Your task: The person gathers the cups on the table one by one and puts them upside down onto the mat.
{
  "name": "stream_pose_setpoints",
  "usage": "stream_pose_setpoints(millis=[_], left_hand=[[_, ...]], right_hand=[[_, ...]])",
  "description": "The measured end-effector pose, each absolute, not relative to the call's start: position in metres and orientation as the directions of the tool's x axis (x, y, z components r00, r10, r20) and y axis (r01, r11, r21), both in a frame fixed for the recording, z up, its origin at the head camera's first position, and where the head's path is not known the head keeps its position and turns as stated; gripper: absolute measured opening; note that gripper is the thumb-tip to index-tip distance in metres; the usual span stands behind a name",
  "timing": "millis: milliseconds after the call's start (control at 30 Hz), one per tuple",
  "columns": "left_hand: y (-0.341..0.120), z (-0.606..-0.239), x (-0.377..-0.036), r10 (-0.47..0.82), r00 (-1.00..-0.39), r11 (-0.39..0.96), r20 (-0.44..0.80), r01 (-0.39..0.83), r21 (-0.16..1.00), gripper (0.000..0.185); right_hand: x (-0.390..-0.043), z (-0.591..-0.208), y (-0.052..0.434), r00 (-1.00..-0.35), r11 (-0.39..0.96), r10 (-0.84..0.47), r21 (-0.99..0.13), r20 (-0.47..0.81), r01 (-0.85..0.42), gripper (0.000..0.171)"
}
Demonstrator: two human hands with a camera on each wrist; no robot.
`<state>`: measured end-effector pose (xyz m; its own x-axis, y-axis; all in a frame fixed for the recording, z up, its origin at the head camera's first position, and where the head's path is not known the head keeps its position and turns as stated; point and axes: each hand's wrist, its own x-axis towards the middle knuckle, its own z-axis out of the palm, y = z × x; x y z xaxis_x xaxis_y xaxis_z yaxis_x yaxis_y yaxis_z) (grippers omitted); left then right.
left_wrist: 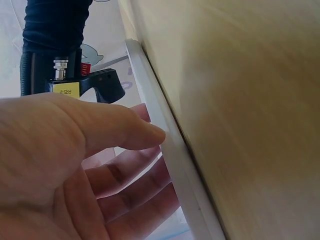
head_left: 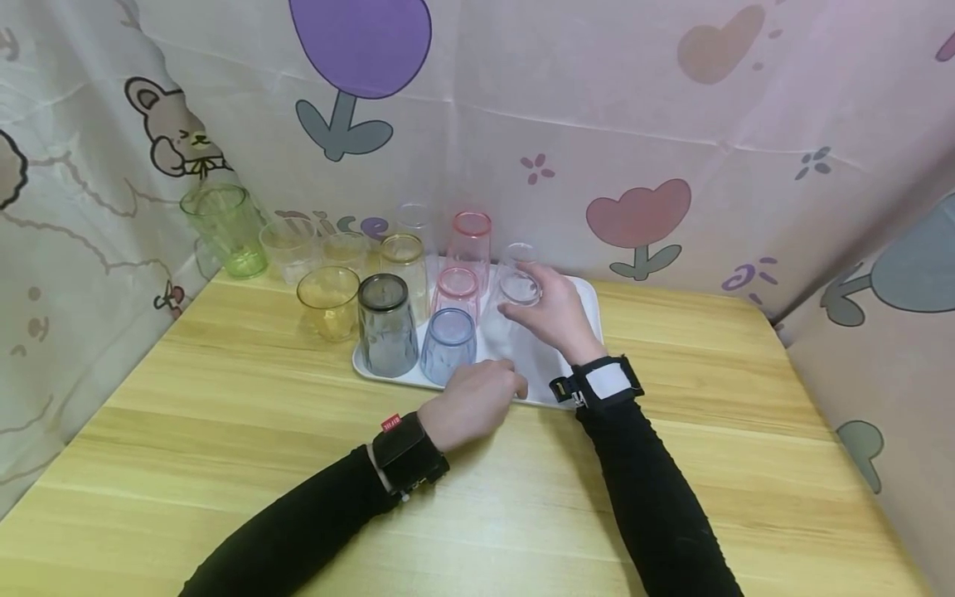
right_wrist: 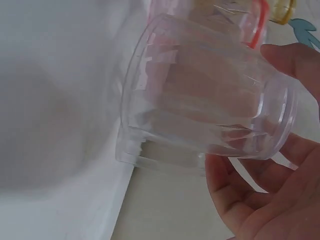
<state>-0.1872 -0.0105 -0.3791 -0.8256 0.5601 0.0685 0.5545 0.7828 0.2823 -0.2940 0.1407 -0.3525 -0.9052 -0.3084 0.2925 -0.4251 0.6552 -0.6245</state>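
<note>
My right hand [head_left: 555, 319] grips a clear ribbed cup [head_left: 515, 311] held mouth-down over the white tray [head_left: 578, 292]. In the right wrist view the clear cup [right_wrist: 200, 120] lies between my thumb and curled fingers [right_wrist: 250, 200], its rim just above the tray [right_wrist: 60, 100]. My left hand [head_left: 477, 398] rests at the tray's front edge. The left wrist view shows my thumb [left_wrist: 125, 130] touching the tray rim [left_wrist: 165, 145], with relaxed fingers [left_wrist: 135, 185] beside it. A blue cup [head_left: 448, 344], a grey cup [head_left: 385, 325] and a small pink cup [head_left: 457, 290] stand inverted on the tray.
A tall pink cup [head_left: 470, 240] and a gold-rimmed cup [head_left: 404, 261] stand at the tray's back. On the wooden table [head_left: 671, 464], left of the tray, are a yellow cup [head_left: 328, 300], clear cups [head_left: 289, 249] and a green cup [head_left: 224, 228]. Patterned cloth walls close in behind and at both sides.
</note>
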Motion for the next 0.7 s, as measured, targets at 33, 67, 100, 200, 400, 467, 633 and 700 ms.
stream_pose_setpoints(millis=[33, 67, 100, 200, 400, 467, 633, 700], left_hand=[[-0.0104, -0.3792, -0.1873, 0.562, -0.824, 0.781, 0.070, 0.557, 0.282, 0.037], [-0.0103, -0.3792, -0.1872, 0.564, -0.823, 0.780, 0.071, 0.559, 0.282, 0.037], [-0.0102, -0.3790, -0.1871, 0.565, -0.822, 0.779, 0.071, 0.560, 0.281, 0.037], [-0.0099, -0.3792, -0.1867, 0.566, -0.821, 0.779, 0.072, 0.561, 0.278, 0.036], [-0.0095, -0.3772, -0.1848, 0.559, -0.827, 0.786, 0.062, 0.552, 0.278, 0.036], [-0.0097, -0.3772, -0.1846, 0.559, -0.827, 0.787, 0.064, 0.553, 0.273, 0.035], [-0.0104, -0.3777, -0.1843, 0.559, -0.826, 0.786, 0.074, 0.556, 0.271, 0.033], [-0.0108, -0.3773, -0.1839, 0.554, -0.829, 0.787, 0.068, 0.549, 0.283, 0.033]], right_hand=[[-0.2940, -0.3534, 0.1404, -0.902, 0.658, -0.316, -0.618, 0.294, -0.431, 0.071], [-0.2941, -0.3542, 0.1400, -0.899, 0.659, -0.322, -0.612, 0.296, -0.437, 0.070], [-0.2946, -0.3554, 0.1396, -0.896, 0.662, -0.329, -0.604, 0.297, -0.443, 0.070], [-0.2955, -0.3582, 0.1379, -0.894, 0.670, -0.338, -0.592, 0.295, -0.448, 0.069], [-0.2959, -0.3602, 0.1358, -0.895, 0.684, -0.331, -0.577, 0.299, -0.446, 0.069], [-0.2957, -0.3604, 0.1353, -0.894, 0.686, -0.333, -0.574, 0.298, -0.447, 0.068], [-0.2956, -0.3611, 0.1348, -0.895, 0.694, -0.341, -0.565, 0.286, -0.446, 0.067], [-0.2955, -0.3615, 0.1351, -0.895, 0.698, -0.343, -0.560, 0.285, -0.446, 0.068]])
